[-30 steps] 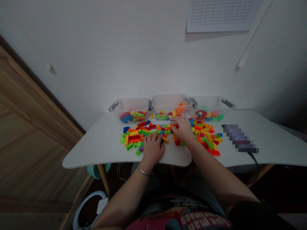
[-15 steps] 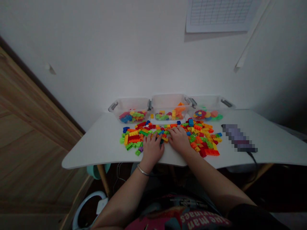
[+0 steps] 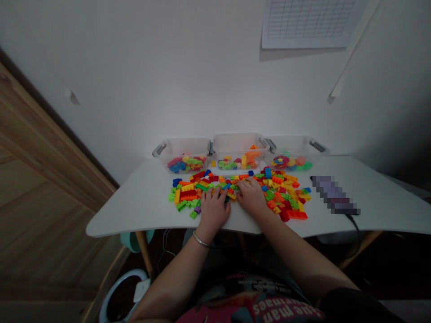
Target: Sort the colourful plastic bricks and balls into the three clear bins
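Head view: left hand [image 3: 214,210], bracelet [image 3: 201,240] on the wrist, lies palm-down at the near edge of the brick pile [image 3: 235,190], fingers spread, gripping nothing I can see. Right hand [image 3: 251,196] has pulled back from the middle bin [image 3: 237,154] over the last second and now rests beside the left, fingers curled on bricks; grip unclear. So another pick from the pile looks underway. Beyond: left bin [image 3: 183,154], right bin [image 3: 292,152], white table [image 3: 141,202].

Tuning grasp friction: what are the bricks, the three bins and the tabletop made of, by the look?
Bricks: likely hard plastic, saturated colours, studded tops. Bins: clear plastic, contents visible through walls, grey handles. Tabletop: smooth matt white, probably laminate; core not visible.
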Motion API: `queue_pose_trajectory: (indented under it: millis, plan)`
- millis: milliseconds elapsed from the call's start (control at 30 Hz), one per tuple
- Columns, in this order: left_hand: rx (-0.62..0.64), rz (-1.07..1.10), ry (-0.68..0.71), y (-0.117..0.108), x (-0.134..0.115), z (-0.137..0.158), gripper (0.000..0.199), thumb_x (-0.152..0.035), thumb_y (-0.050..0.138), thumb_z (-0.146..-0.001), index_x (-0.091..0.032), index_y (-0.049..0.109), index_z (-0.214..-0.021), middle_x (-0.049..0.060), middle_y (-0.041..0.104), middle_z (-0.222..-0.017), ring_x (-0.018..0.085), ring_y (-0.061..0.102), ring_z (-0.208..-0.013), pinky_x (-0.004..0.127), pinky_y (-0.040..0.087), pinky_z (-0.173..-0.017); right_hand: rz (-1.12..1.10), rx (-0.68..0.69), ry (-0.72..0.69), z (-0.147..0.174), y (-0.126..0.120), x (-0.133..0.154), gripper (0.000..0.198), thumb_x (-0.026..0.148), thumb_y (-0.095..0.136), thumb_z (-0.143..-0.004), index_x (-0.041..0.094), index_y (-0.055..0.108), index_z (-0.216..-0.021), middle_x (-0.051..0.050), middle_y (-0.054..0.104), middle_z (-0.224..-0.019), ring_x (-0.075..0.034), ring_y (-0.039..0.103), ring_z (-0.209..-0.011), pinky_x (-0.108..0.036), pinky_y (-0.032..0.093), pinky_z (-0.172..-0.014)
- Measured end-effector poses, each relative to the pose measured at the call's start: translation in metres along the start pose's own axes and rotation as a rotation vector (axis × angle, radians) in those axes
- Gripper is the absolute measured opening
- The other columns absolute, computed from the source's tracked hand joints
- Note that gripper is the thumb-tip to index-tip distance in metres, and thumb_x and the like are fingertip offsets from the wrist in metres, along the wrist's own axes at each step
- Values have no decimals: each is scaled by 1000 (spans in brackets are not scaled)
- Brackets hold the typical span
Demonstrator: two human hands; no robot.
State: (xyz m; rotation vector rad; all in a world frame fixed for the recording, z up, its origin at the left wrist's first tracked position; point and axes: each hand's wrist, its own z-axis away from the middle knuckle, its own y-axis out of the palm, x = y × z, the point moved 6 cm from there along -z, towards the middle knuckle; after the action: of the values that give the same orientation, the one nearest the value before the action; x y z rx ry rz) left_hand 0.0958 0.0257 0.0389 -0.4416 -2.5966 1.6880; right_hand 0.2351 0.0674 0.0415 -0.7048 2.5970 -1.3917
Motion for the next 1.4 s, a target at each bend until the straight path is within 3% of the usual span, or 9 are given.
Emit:
queue_pose_trajectory:
  millis: [267,533,833,967,1133,1400]
  plan:
    - [2,-3,-3,0,0,0,46,-35,54,-88,-29,59,-133,4,57,-141,32,45,-130,54,32,-111,14,29,3,-1,1,0,34,17,58,-81,18,68,-113,-12,70,-109,-30,54,-109,-43,40,-100]
    - [3,-2,-1,-1,0,0,46,-35,54,-88,-28,58,-134,5,56,-142,32,45,-130,55,32,-112,31,37,73,-3,-1,-3,26,20,59,-82,19,70,-105,-12,70,-106,-30,55,-106,-42,41,-97]
    - [-14,0,7,-1,0,0,46,-35,54,-88,-28,59,-133,5,57,-141,33,45,-130,55,32,-111,-36,-45,101,-4,-6,-5,23,23,58,-82,19,68,-102,-11,70,-100,-29,58,-103,-42,42,-95]
    - [-7,7,7,-1,0,0,47,-35,55,-88,-27,58,-134,5,57,-141,33,45,-130,56,32,-111,-167,-135,130,-6,-8,-12,23,26,58,-83,19,67,-102,-10,71,-100,-27,60,-100,-40,43,-96]
    - [5,6,-1,-1,0,-1,46,-35,55,-88,-27,59,-134,5,56,-142,33,46,-130,56,33,-111,-353,-351,165,-11,-18,-27,22,30,57,-83,20,66,-100,-10,71,-98,-25,62,-95,-42,46,-91]
    - [26,18,-11,-3,0,-1,46,-33,56,-88,-27,59,-134,5,56,-142,33,45,-131,55,32,-112,-508,-555,328,-47,-56,-63,27,37,58,-82,20,65,-102,-8,69,-98,-23,60,-93,-41,47,-89]
